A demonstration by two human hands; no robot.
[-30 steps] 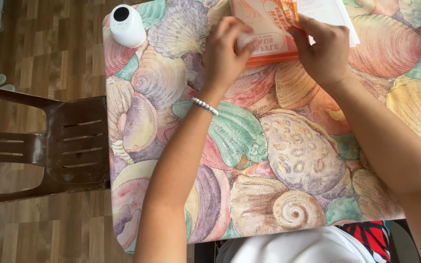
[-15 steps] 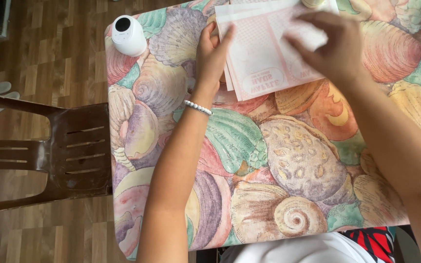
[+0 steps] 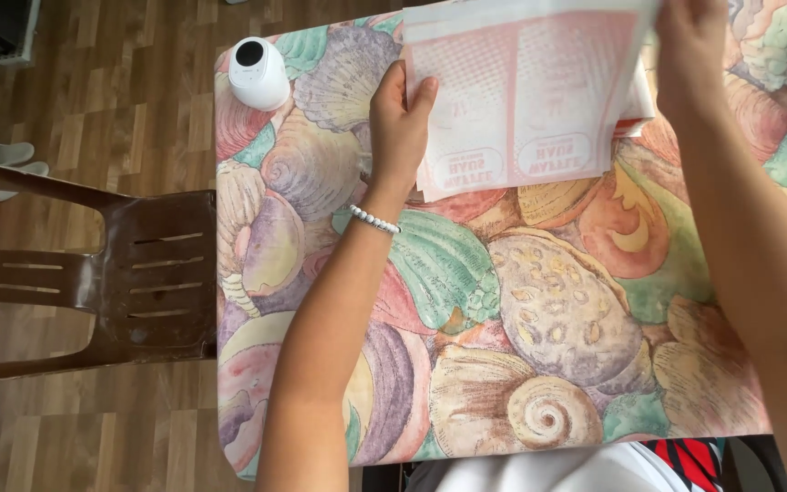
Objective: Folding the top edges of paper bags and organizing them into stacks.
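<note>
At far edge of table [image 3: 539, 364], w/ its shell-print cloth, held up off the surface: white paper sheet [image 3: 526, 91] w/ pink printed panels, spread wide betw. both hands. Left hand [image 3: 400, 123] clamped on sheet's left edge, thumb on near face, fingers behind, grip closed on paper. Right hand [image 3: 689, 46] up at sheet's top-right corner, partly cut off by frame edge; seems pinched on that corner, but fingertips hidden, so can't tell for sure how tight. Long axis of sheet running left-right across view, roughly parallel to table's far edge; bottom margin hanging just above cloth, poss. touching, can't tell. More paper peeking out behind right side, so prob. a folded or layered sheet, not single. From left grip, bulk of paper lying to the right; from right grip, to the left & down. Both hands on it, neither clearly nearer; left lower, right higher, hence slight tilt. Beaded bracelet [image 3: 373, 220] on left wrist. Off to the left near table corner: small white rounded device [image 3: 258, 73] w/ dark top, well apart from sheet. Brown plastic chair [image 3: 138, 282] beside table's left side, on wood-look floor.
</note>
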